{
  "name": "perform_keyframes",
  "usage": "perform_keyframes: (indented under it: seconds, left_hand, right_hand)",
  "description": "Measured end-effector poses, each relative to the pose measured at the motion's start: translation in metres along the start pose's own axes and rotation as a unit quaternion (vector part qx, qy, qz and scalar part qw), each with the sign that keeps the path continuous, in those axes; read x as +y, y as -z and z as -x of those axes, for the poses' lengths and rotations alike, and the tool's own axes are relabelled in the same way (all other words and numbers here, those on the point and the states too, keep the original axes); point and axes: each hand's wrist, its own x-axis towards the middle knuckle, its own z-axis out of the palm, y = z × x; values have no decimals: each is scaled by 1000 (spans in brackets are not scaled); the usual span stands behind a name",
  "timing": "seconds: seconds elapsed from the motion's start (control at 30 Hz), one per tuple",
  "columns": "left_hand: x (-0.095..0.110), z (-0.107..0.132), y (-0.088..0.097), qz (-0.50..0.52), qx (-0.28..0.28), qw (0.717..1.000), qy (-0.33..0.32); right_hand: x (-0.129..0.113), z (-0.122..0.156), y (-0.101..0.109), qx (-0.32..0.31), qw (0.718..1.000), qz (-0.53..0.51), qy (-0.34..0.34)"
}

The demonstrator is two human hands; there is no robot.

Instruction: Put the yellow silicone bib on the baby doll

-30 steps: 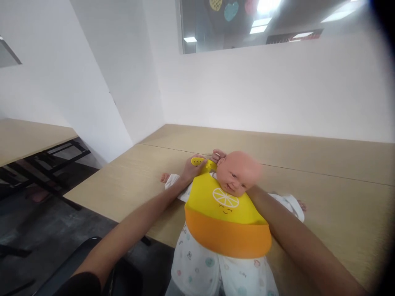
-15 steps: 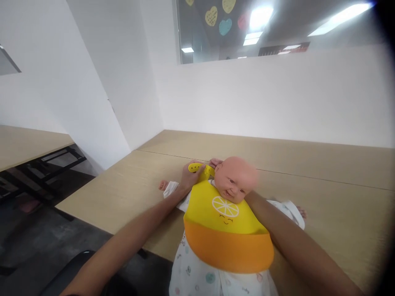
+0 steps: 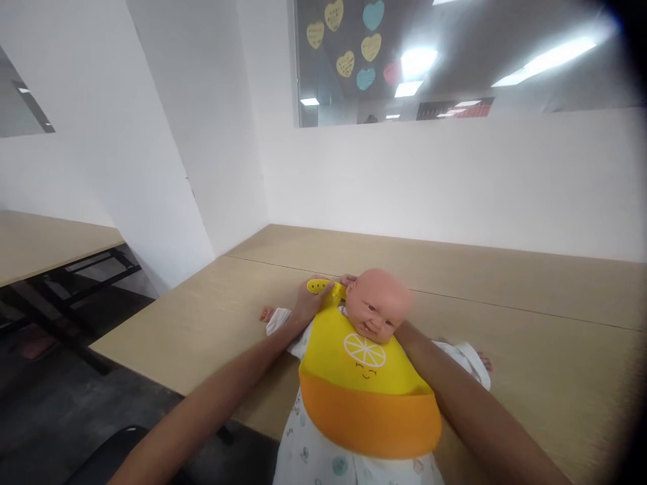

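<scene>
A baby doll (image 3: 378,303) in white printed clothes lies on its back, its arms spread to both sides. Over its chest is a yellow bib (image 3: 328,350) with a citrus slice, a smiling face and an orange catch pocket. Beside the doll's head, my left hand (image 3: 307,303) is closed on the bib's neck strap (image 3: 318,287), whose holed end sticks out past the fingers. My right forearm passes behind the doll's neck. Only some fingers of my right hand (image 3: 346,279) show beyond the head, closed at the strap; the rest is hidden.
The doll lies on a light wooden table (image 3: 530,350) set against a white wall (image 3: 445,182). A window (image 3: 455,67) with heart-shaped notes is above. Another table (image 3: 55,242) stands at left, and a dark chair (image 3: 108,455) is at lower left.
The view has tilted up slightly, showing more of the window. Both hands stay at the strap beside the doll's head, with little visible movement.
</scene>
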Motion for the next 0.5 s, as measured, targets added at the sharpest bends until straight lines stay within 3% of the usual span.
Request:
perform_keyframes:
  seconds: [0.13, 0.3, 0.5]
  left_hand:
    - [8, 2, -1, 4, 1, 1000, 13]
    - [10, 2, -2, 30, -39, 997, 61]
    - [4, 5, 7, 20, -144, 975, 166]
  right_hand:
    - [-2, 3, -5, 2, 1000, -22, -13]
    - [-9, 12, -8, -12, 1000, -5, 1]
    - [-13, 19, -8, -35, 999, 5, 29]
